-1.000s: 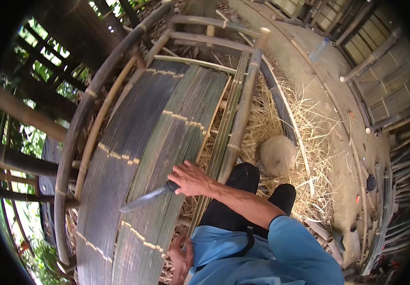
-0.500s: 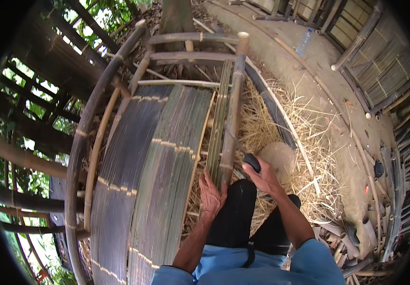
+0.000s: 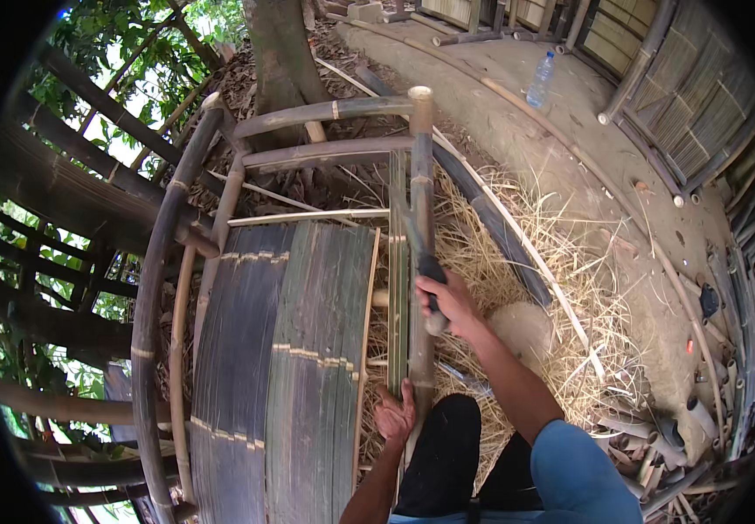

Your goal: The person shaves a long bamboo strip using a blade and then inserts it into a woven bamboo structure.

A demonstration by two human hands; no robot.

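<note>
Near the centre of the frame the right hand (image 3: pixel 449 299) has its fingers clenched around the dark handle of a knife (image 3: pixel 421 253), whose blade runs up and to the left along the thin bamboo slats (image 3: pixel 398 288) standing on edge beside the upright bamboo pole (image 3: pixel 421 218). Lower down, at the bottom centre, the left hand (image 3: pixel 394 414) grasps the lower part of the same slats, fingers curled around them just beside the pole. To the left of both hands lies the curved panel of woven bamboo strips (image 3: pixel 290 367), dark green and grey, bound with pale cross-ties, inside a frame of bent bamboo poles (image 3: pixel 152 288). Dry straw (image 3: pixel 561 297) covers the ground to the right of the pole. A clear plastic bottle (image 3: pixel 540 79) stands on bare earth at the upper right, well apart from the hands.
</note>
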